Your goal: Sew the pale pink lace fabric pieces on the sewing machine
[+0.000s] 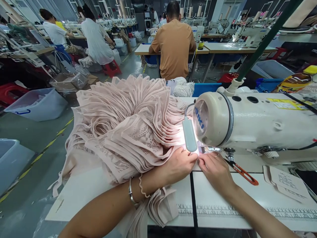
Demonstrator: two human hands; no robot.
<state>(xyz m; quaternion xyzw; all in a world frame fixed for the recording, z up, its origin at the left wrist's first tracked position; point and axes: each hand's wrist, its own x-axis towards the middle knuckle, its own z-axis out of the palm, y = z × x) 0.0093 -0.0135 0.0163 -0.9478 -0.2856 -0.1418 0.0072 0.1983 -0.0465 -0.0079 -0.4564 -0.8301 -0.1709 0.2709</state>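
My left hand [182, 164] and my right hand [216, 170] meet fingertip to fingertip below the head of a white sewing machine [260, 119]. Both are closed in a pinch, with a sliver of pink fabric showing between them; most of it is hidden by the fingers. A large heap of pale pink lace-trimmed fabric pieces [133, 132] lies to the left, reaching the needle area. My left forearm crosses in front of the heap. A small grey lamp [189, 135] lights the spot. Beside my right hand are orange-handled thread snips [245, 174].
A ruler strip [223, 211] runs along the table's front. Paper labels [287, 183] lie at right, with a bottle [294, 81] behind the machine. More pink pieces [163, 206] hang over the front edge. Bins [37, 104] stand on the floor; several people sit ahead.
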